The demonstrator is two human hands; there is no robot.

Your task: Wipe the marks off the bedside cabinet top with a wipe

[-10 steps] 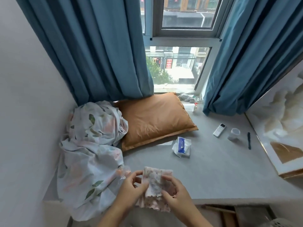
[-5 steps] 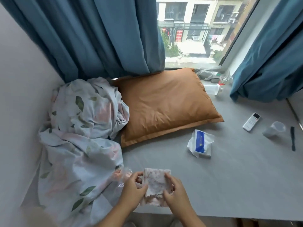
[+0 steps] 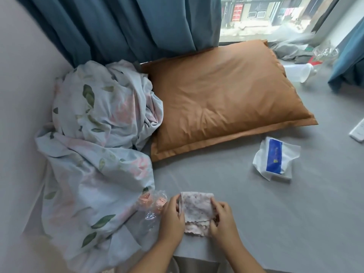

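Note:
A stained, pink-blotched wipe (image 3: 196,211) is folded into a small rectangle and held over the near edge of the grey top (image 3: 275,209). My left hand (image 3: 171,219) pinches its left edge and my right hand (image 3: 223,220) pinches its right edge. A white and blue wipes pack (image 3: 274,160) lies on the grey top to the right, about two hand-widths beyond my right hand. I cannot make out any marks on the grey surface.
A crumpled floral sheet (image 3: 94,146) fills the left side against the wall. An orange pillow (image 3: 224,99) lies behind. Crinkled clear plastic (image 3: 152,203) sits just left of my left hand. A white remote (image 3: 358,133) and a clear bottle (image 3: 297,72) lie at the right.
The view has tilted down and closed in on the grey top. Both hands have stayed on the wipe, which looks folded a little tighter and sits lower over the surface.

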